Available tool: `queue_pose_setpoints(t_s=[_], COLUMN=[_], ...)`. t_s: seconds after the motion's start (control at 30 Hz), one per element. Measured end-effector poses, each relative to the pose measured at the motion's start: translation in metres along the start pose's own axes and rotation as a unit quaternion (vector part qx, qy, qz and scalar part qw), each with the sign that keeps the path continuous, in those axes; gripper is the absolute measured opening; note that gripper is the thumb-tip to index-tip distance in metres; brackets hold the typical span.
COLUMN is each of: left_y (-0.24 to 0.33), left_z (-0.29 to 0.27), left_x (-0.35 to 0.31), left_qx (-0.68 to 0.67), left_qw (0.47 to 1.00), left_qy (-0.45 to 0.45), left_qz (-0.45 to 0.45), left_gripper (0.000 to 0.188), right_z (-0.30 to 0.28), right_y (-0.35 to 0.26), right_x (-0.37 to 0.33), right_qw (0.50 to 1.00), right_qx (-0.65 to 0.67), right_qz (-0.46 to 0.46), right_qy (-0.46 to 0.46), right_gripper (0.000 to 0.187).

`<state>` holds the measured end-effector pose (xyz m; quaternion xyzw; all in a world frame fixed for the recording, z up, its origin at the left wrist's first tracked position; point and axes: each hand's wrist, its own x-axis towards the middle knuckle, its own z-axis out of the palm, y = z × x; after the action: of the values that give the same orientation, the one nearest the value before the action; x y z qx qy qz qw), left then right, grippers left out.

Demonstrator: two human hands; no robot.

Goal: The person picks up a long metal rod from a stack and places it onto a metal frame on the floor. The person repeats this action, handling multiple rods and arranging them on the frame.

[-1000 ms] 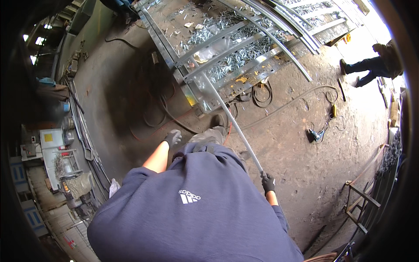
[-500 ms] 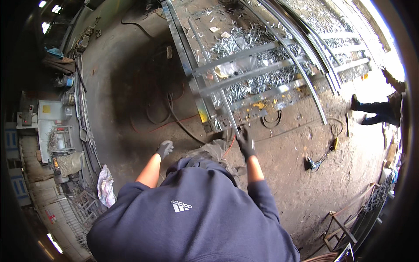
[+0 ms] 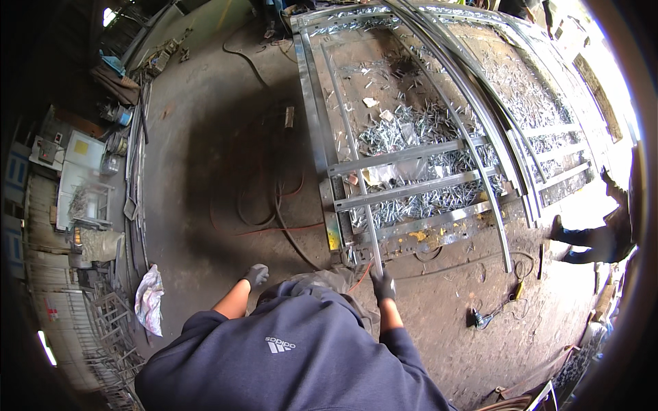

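My right hand (image 3: 384, 285), in a dark glove, is closed round the near end of a long thin metal bar (image 3: 371, 226). The bar runs away from me across a large steel frame (image 3: 312, 123), passing the ends of two metal crossbars (image 3: 411, 157). Off to the left, my gloved left hand (image 3: 257, 275) hangs apart from the frame with fingers curled, and nothing shows in it. Heaps of small shiny metal pieces (image 3: 439, 130) lie inside the frame.
Other long strips (image 3: 473, 89) lie across the frame. Hoses (image 3: 279, 212) curl over the floor on the left. A corded power tool (image 3: 482, 318) rests on the floor to the right. Another person (image 3: 596, 240) stands at the right edge; a white sack (image 3: 149, 299) lies at left.
My view has tilted, so the frame and floor sit lower in the picture and more of its far side shows. My right hand keeps its hold on the bar.
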<state>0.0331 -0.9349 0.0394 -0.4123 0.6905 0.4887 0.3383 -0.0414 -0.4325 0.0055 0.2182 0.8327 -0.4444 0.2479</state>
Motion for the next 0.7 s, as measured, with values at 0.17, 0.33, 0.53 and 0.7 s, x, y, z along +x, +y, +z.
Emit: queue_pose_setpoints(t_s=[0.17, 0.33, 0.53, 0.7], left_y=[0.031, 0.034, 0.041, 0.040], left_z=[0.019, 0.029, 0.020, 0.017], left_x=[0.018, 0.025, 0.037, 0.038], left_qx=[0.299, 0.060, 0.367, 0.330], left_qw=[0.941, 0.978, 0.905, 0.927], left_qy=[-0.077, -0.117, -0.126, -0.091], left_qz=[0.134, 0.159, 0.175, 0.154], left_gripper=[0.024, 0.019, 0.020, 0.018], right_z=[0.009, -0.002, -0.004, 0.000], right_y=[-0.036, -0.011, -0.056, -0.053], right_x=[0.053, 0.006, 0.029, 0.029], right_qw=[0.911, 0.950, 0.947, 0.950], right_qx=[0.372, 0.263, 0.292, 0.289], right_qz=[-0.160, 0.129, 0.096, 0.092], right_qy=[-0.075, -0.112, -0.096, -0.077], right_gripper=[0.034, 0.015, 0.020, 0.029])
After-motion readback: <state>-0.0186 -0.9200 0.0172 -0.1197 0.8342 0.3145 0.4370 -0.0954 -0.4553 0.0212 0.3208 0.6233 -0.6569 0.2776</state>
